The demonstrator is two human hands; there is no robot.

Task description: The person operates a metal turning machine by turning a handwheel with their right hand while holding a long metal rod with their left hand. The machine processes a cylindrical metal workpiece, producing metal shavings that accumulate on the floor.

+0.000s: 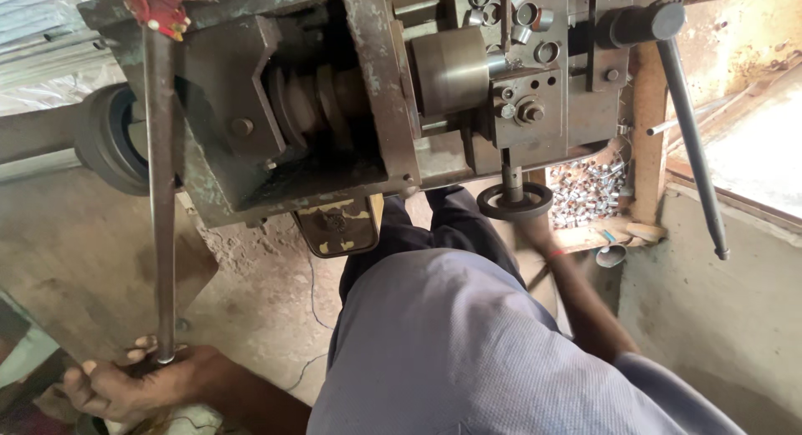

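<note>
seated at the lathe, my left hand (125,389) grips the long steel lever (160,193); my right hand (535,226), at the small handwheel (515,201), looks closed; steady pulls seem wisest.

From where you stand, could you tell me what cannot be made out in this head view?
- Right hand: blurred under the small handwheel; its grip cannot be judged.
- Left hand: grips the long lever, but its fingertips are cut off near the bottom edge.
- Small metal parts: too small to tell apart, partly behind the machine.
- Legs and floor below: hidden by the person's shirt.
</note>
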